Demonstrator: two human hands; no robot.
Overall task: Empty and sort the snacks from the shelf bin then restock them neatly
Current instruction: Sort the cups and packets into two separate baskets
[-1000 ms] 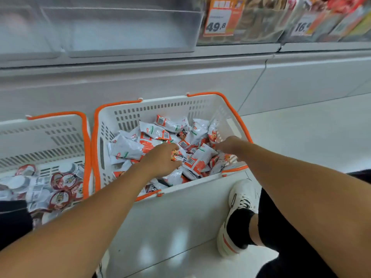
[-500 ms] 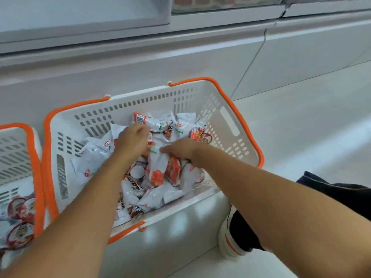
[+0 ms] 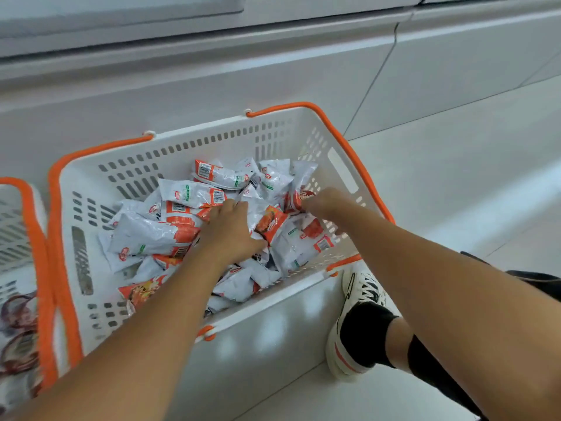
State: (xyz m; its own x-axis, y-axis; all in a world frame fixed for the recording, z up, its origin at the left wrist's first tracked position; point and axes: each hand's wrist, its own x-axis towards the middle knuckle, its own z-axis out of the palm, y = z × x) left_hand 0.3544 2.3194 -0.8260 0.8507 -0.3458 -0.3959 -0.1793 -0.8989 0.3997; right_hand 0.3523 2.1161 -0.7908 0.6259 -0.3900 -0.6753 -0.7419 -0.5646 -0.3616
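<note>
Down by the near rim of the white basket (image 3: 274, 302), the left hand (image 3: 229, 230) lies palm-down on the snack packets (image 3: 151, 235), fingers loosely spread, gripping nothing I can see. Further in, the right hand (image 3: 326, 202) looks curled around one packet (image 3: 299, 197), though I can't tell for sure. I'd scoop same-type packets together, barcodes one way, rather than picking singles.

A low white ledge (image 3: 273, 335) at the foot of the shelving carried two white baskets with orange rims, side by side: one (image 3: 188, 147) full of snack packets (image 3: 151, 235), a second (image 3: 18, 226) at the left edge.
</note>
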